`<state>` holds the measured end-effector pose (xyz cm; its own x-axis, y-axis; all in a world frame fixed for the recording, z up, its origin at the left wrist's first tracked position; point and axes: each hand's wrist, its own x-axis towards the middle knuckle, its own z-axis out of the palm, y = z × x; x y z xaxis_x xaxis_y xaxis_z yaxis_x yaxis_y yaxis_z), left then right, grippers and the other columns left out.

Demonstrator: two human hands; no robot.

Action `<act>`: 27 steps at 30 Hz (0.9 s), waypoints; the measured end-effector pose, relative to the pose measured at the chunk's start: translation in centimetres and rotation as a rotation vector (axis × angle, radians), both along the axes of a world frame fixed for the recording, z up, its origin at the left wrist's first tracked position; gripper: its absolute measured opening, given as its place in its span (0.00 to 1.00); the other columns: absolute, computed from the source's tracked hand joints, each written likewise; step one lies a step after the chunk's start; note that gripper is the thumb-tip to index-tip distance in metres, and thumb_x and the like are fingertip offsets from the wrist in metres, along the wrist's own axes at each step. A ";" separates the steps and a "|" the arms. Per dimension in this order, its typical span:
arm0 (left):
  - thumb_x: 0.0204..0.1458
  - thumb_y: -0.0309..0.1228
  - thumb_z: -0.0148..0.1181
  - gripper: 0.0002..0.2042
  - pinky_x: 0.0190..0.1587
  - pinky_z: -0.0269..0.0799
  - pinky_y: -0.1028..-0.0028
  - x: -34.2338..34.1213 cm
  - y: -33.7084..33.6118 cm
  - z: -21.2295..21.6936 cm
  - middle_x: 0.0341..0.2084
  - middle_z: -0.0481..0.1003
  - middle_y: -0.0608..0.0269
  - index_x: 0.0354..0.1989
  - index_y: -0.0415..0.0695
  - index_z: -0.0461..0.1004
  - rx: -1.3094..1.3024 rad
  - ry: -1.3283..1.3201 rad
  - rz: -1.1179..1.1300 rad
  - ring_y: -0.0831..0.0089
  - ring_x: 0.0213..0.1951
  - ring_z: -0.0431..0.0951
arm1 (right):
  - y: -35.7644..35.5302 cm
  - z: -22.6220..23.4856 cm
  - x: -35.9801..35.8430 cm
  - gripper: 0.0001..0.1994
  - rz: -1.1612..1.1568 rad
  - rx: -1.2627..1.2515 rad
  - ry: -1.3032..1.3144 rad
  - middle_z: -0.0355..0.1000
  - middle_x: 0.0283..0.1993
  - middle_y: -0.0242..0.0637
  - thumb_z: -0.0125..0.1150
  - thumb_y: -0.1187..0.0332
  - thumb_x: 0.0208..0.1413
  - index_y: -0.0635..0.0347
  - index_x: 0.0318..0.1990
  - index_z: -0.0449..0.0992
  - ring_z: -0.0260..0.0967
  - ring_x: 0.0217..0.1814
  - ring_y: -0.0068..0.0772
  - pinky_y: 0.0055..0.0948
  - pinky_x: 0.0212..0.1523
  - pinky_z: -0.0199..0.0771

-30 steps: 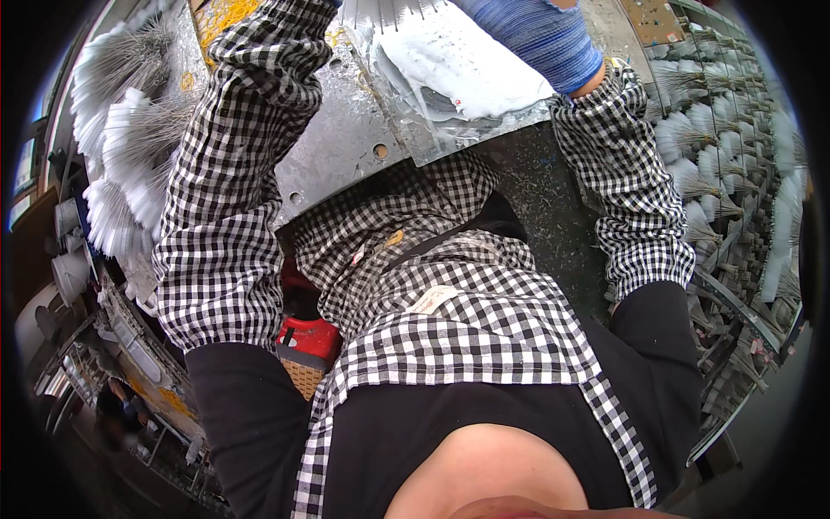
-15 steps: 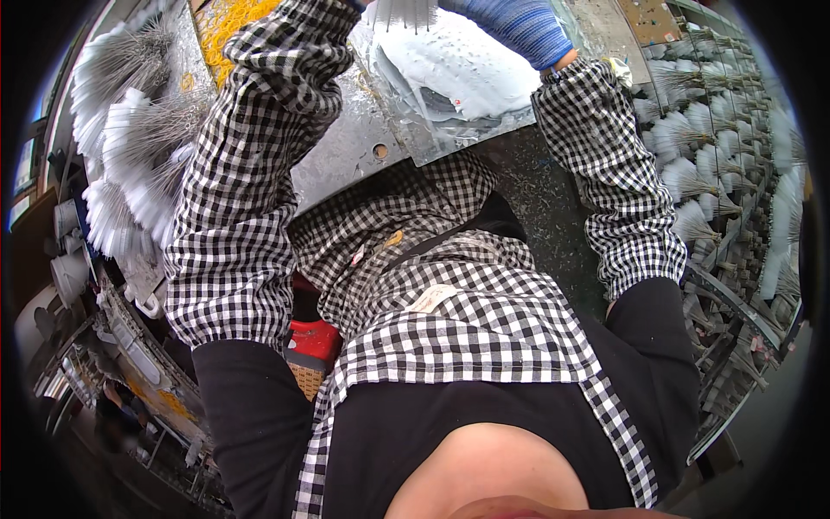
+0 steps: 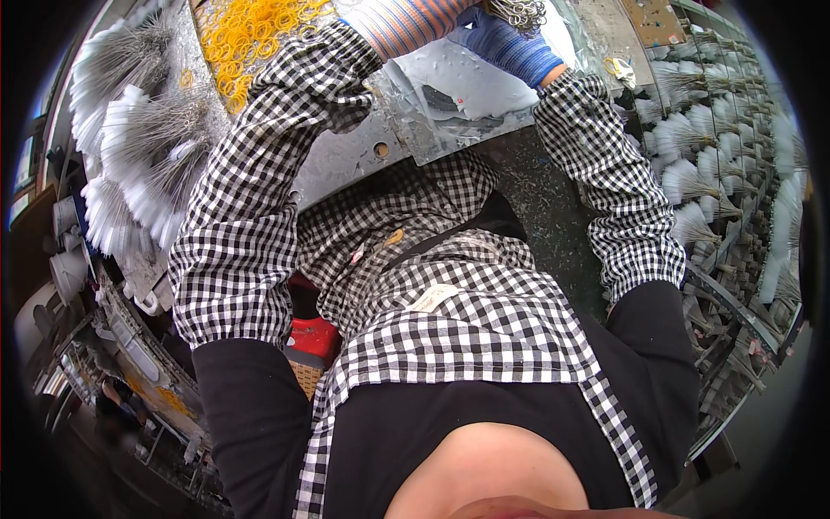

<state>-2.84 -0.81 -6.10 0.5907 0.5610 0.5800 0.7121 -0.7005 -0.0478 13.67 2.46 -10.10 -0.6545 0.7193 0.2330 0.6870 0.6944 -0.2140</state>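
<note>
One view, head: left unit of a side-by-side fisheye pair, head-worn. Looks steeply down from above the chest. Orientation upright, unmirrored; picture left = person's own left. Nearest to lens: neck point(image 3: 493, 476), at lower edge. Apron point(image 3: 458, 346) just above it, through the middle of the field. Table point(image 3: 346, 173) beyond, upper centre, farther off. Left hand point(image 3: 406, 26) and right hand point(image 3: 510, 52) at upper edge, left one partly cut off. Sleeves point(image 3: 233, 233) run up either side. Coverage very wide: bristles point(image 3: 125, 130) taken in at far left and far right. Straight edges bow toward rim; black corners around circular field.
</note>
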 end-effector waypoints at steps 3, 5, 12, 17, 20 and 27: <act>0.47 0.31 0.60 0.11 0.47 0.74 0.63 0.1 0.1 0.1 0.35 0.77 0.63 0.40 0.51 0.76 -0.029 0.011 -0.007 0.63 0.45 0.78 | 0.6 -2.0 0.5 0.19 0.098 0.187 -0.013 0.73 0.52 0.43 0.58 0.58 0.53 0.56 0.51 0.76 0.70 0.55 0.39 0.37 0.55 0.70; 0.47 0.31 0.59 0.11 0.46 0.74 0.64 0.0 0.2 0.0 0.35 0.77 0.63 0.40 0.51 0.76 0.000 0.013 -0.002 0.63 0.44 0.78 | 0.9 -3.2 0.4 0.18 -0.012 0.097 -0.058 0.76 0.50 0.43 0.58 0.58 0.55 0.56 0.51 0.77 0.73 0.51 0.43 0.40 0.54 0.72; 0.39 0.35 0.69 0.19 0.48 0.72 0.58 -0.4 -0.9 0.5 0.38 0.76 0.61 0.43 0.52 0.76 -0.129 -0.095 0.135 0.57 0.46 0.76 | 1.1 -5.5 0.5 0.15 0.064 -0.079 0.144 0.82 0.37 0.32 0.64 0.52 0.57 0.50 0.43 0.82 0.80 0.40 0.34 0.33 0.46 0.80; 0.52 0.29 0.72 0.22 0.42 0.76 0.74 -4.0 -4.1 -0.4 0.39 0.77 0.64 0.54 0.46 0.70 -0.376 -0.734 0.324 0.75 0.41 0.79 | -5.4 4.1 1.8 0.09 -0.067 -0.124 0.442 0.79 0.30 0.32 0.69 0.62 0.54 0.55 0.37 0.80 0.76 0.28 0.27 0.28 0.31 0.75; 0.60 0.27 0.64 0.19 0.39 0.81 0.72 -8.5 -8.3 0.4 0.43 0.77 0.60 0.57 0.44 0.65 -0.590 -1.555 0.303 0.70 0.43 0.81 | -10.4 6.6 3.5 0.06 -0.141 -0.344 0.870 0.76 0.27 0.30 0.70 0.73 0.54 0.63 0.34 0.79 0.71 0.26 0.17 0.20 0.29 0.71; 0.60 0.56 0.47 0.30 0.48 0.73 0.63 -9.6 -20.7 -13.7 0.55 0.74 0.61 0.60 0.45 0.69 -1.079 -2.131 -0.344 0.61 0.55 0.73 | -14.3 4.7 4.4 0.04 -0.182 -0.584 1.034 0.75 0.27 0.27 0.69 0.76 0.57 0.66 0.34 0.79 0.68 0.28 0.12 0.17 0.29 0.68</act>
<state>-12.43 -21.51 -19.81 -0.0706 0.9966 -0.0430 -0.8097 -0.0321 0.5859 18.10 -11.86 -5.39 -0.2278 0.9538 0.1961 0.0826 0.2195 -0.9721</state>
